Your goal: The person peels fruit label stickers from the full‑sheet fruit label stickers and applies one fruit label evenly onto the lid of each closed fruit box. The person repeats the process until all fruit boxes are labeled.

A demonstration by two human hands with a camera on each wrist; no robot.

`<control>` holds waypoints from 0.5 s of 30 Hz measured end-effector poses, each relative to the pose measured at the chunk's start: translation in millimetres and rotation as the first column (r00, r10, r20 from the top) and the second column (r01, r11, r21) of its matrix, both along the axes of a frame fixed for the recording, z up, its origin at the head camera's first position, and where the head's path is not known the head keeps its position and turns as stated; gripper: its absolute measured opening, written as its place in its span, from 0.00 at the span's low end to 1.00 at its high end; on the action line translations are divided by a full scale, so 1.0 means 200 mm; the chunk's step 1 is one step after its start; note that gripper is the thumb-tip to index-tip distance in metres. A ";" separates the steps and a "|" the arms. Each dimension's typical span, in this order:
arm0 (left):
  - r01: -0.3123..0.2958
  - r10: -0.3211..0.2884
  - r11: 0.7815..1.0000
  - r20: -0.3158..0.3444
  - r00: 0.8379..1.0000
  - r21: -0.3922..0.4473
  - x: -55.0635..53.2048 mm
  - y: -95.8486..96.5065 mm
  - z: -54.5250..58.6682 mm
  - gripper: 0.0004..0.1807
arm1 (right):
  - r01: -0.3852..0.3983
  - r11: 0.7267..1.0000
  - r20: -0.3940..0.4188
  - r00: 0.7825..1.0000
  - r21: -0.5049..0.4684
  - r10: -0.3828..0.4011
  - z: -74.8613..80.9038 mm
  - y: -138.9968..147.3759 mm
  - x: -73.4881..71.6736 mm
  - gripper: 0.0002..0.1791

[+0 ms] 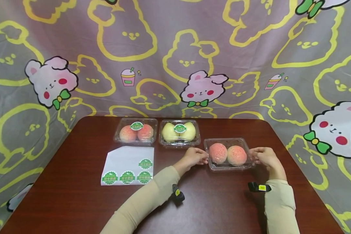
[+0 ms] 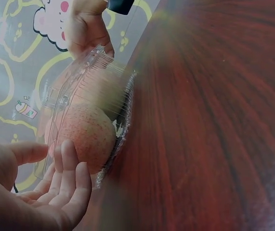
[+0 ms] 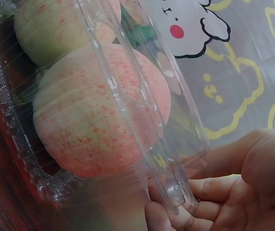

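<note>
A clear plastic fruit box (image 1: 229,166) with two peaches (image 1: 237,155) sits at the right of the table in the head view. At its left end, my left hand (image 1: 194,156) has its fingers loosely bent against the side wall, thumb beside the lid edge, as the left wrist view shows. My right hand (image 1: 264,157) pinches the rim at the right end. In the right wrist view, the right thumb (image 3: 219,156) lies on one side of the plastic edge and the fingers are on the other, partly hidden behind it.
Behind stand another box of peaches (image 1: 128,134) and a box of pale yellow fruit (image 1: 188,131), each with a green label on its lid. A white sticker sheet (image 1: 125,161) with several green labels lies at left. A patterned curtain (image 1: 175,52) hangs behind the table.
</note>
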State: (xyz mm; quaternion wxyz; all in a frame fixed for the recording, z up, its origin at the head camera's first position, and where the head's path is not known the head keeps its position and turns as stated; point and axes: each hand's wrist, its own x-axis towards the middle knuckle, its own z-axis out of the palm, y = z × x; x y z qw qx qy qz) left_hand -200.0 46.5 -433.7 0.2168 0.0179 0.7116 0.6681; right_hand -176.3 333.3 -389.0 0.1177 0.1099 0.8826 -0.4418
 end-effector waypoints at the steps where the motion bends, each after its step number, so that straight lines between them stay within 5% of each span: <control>1: 0.002 -0.002 1.000 0.001 1.000 0.001 0.00 0.00 0.00 0.11 | -0.003 1.000 0.002 1.000 -0.004 0.003 0.00 0.00 0.00 0.19; 15: 0.048 -0.048 0.999 0.022 0.999 -0.007 0.02 -0.04 0.02 0.12 | -0.093 0.994 0.025 0.995 -0.051 0.094 -0.02 0.03 -0.01 0.19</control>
